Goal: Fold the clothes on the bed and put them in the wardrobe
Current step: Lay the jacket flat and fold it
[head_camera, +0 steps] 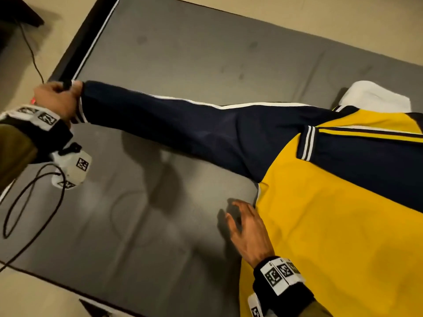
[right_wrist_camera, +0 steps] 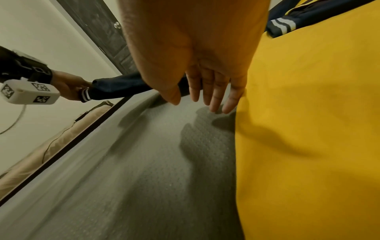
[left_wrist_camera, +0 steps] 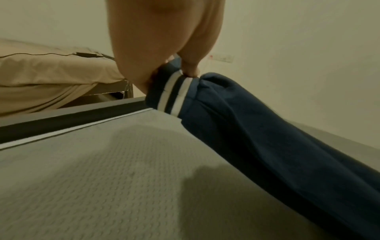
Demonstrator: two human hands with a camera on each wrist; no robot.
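Note:
A yellow jacket (head_camera: 332, 225) with navy sleeves lies on the grey mattress (head_camera: 148, 225) at the right. Its navy sleeve (head_camera: 183, 124) stretches out to the left, held taut. My left hand (head_camera: 57, 97) grips the striped cuff (left_wrist_camera: 174, 95) at the mattress's left edge, thumb and fingers pinching it. The other sleeve lies folded across the yellow body, its striped cuff (head_camera: 307, 143) showing. My right hand (head_camera: 242, 223) hovers with straight, spread fingers (right_wrist_camera: 213, 95) just off the jacket's yellow side edge (right_wrist_camera: 242, 129), holding nothing.
A folded white cloth (head_camera: 375, 97) lies on the mattress beyond the jacket. The dark bed frame (head_camera: 84, 40) runs along the left, with beige floor and a black cable (head_camera: 32, 56) beyond it. Another cable (head_camera: 29, 202) loops from my left wrist.

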